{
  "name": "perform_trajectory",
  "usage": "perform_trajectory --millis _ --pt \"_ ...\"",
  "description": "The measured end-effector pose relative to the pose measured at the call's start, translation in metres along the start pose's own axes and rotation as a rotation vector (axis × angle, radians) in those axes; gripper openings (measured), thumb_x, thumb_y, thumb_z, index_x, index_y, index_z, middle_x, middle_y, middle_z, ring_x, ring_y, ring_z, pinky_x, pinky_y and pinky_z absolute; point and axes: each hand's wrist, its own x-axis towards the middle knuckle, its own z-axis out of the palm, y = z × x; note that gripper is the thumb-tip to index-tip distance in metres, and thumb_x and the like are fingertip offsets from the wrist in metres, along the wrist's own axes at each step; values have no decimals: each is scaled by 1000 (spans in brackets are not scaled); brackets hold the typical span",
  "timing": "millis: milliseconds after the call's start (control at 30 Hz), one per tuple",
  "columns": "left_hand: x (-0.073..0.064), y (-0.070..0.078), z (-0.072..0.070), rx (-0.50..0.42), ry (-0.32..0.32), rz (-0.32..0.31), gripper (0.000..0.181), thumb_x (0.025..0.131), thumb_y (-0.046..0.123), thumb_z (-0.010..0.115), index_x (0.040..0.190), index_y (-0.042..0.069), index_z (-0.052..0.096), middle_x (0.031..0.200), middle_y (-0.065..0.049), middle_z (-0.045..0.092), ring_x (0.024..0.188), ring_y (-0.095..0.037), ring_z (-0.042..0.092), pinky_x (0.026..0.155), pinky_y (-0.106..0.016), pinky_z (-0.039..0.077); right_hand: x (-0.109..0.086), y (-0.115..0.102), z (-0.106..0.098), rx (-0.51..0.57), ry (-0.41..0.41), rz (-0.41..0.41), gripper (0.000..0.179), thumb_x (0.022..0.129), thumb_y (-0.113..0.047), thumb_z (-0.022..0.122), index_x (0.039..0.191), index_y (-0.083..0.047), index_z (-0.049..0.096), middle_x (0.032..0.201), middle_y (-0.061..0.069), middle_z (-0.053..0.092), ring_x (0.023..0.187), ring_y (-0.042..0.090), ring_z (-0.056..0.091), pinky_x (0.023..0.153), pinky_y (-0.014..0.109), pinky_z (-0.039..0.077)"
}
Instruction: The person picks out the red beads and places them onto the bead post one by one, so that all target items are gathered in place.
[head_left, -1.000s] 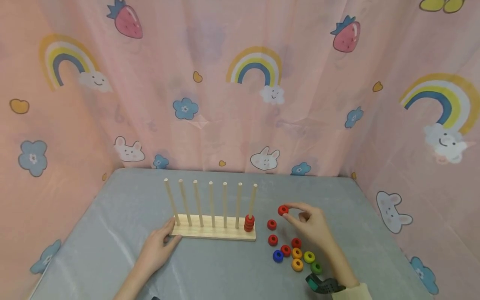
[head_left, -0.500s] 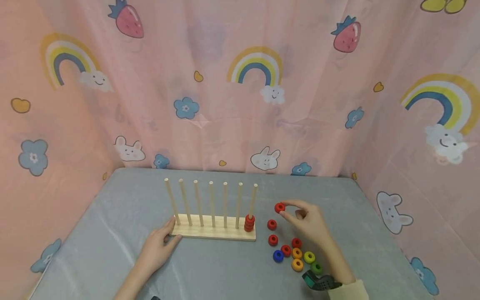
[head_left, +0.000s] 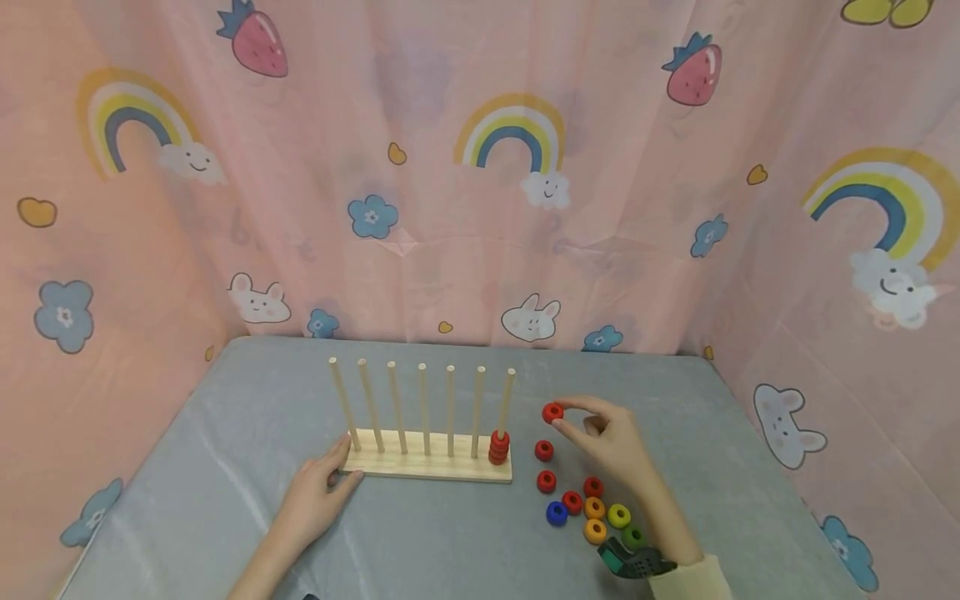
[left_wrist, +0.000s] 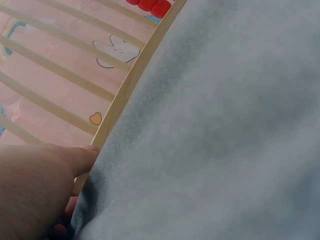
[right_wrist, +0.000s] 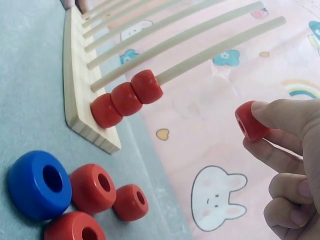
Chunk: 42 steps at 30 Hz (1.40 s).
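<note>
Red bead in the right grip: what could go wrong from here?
The held red bead is pinched just between thumb and finger of the right grip, so it might slip out.
It is off to the side of the rightmost peg; if brought across, it could clip the peg.
The left grip holds the wooden base only at its left end, so a bump on the right could swivel it.

Curtained-off booth, pink cartoon-print drapes (head_left: 480, 250) on three sides, grey table (head_left: 427, 533)
</note>
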Motion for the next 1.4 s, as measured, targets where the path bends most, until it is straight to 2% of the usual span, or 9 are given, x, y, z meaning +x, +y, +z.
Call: perform_trajectory --millis 133,333,700,833,933,1033,1133,1200,1400 --pt "0 0 0 1 2 3 67 100 21 76 156 -2 48 74 0 45 73 -17 37 65 -29 33 2 -1 3 5 7 -26 26 94 -19 83 119 -14 80 68 -2 50 45 4 26 43 25 26" --pt "0 1 0 1 -2 -4 67 100 21 76 156 -2 48 75 0 45 74 -17 38 66 -29 34 4 -5 6 30 3 -48 26 94 -19 84 119 -13 80 61 -5 40 44 3 25 44 24 24" --pt "0 1 -1 7 0 -4 67 100 21 76 156 -1 47 76 -1 47 74 -17 38 66 -30 33 7 -12 10 33 -7 -26 26 94 -21 84 118 -14 80 60 -4 36 45 3 27 47 23 24" --pt "-1 2 -1 12 1 1 67 100 21 76 156 -1 47 76 0 46 74 -17 37 66 -29 33 8 -13 13 26 -2 -33 25 94 -20 84 118 -13 80 62 -3 39 45 4 28 46 24 24" --pt "-1 2 -1 11 2 -1 67 100 21 76 156 -2 47 80 -2 53 74 -17 37 65 -29 33 10 -15 14 30 0 -46 25 94 -19 84 117 -12 80 63 -2 41 45 5 28 46 24 24" --pt "-1 2 -1 10 6 -3 67 100 21 76 156 -1 48 83 -3 56 73 -17 37 66 -29 33 11 -18 15 37 -2 -66 24 94 -18 84 117 -12 80 71 -2 53 44 5 28 45 25 24" --pt "-2 3 -1 11 10 0 67 100 22 76 156 -2 48 78 -1 52 73 -16 38 66 -30 33 11 -19 16 37 -4 -75 24 94 -18 84 117 -12 80 79 0 60 44 5 29 45 25 25" --pt "-2 3 -1 13 11 1 67 99 21 77 156 -2 48 76 -1 49 73 -16 38 66 -30 34 12 -20 17 38 -5 -81 24 94 -18 84 117 -12 80 82 1 62 45 5 29 45 25 25" --pt "0 1 0 9 0 -5 67 100 22 76 156 -1 48 80 -2 53 74 -17 38 67 -30 34 13 -20 19 51 -7 -86 24 94 -17 84 117 -12 81 96 4 70 44 5 29 45 25 25"
